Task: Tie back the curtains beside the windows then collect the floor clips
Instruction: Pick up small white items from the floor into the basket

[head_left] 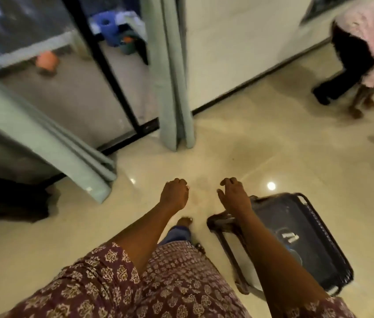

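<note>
My patterned sleeve [103,271] up close, left hand [174,194] and right hand [233,195] loosely curled, holding nothing. Near curtain [50,143] and far curtain [172,88] hang untied; guessing I grab one next. No clips visible.

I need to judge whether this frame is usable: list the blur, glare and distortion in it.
Head view: motion blur smears the second person at upper right and the items behind the glass door; two ceiling-light glints sit on the glossy floor; wide-angle bending tilts the curtains; the left hand and right hand are fairly sharp; lighting is dim and warm.
</note>
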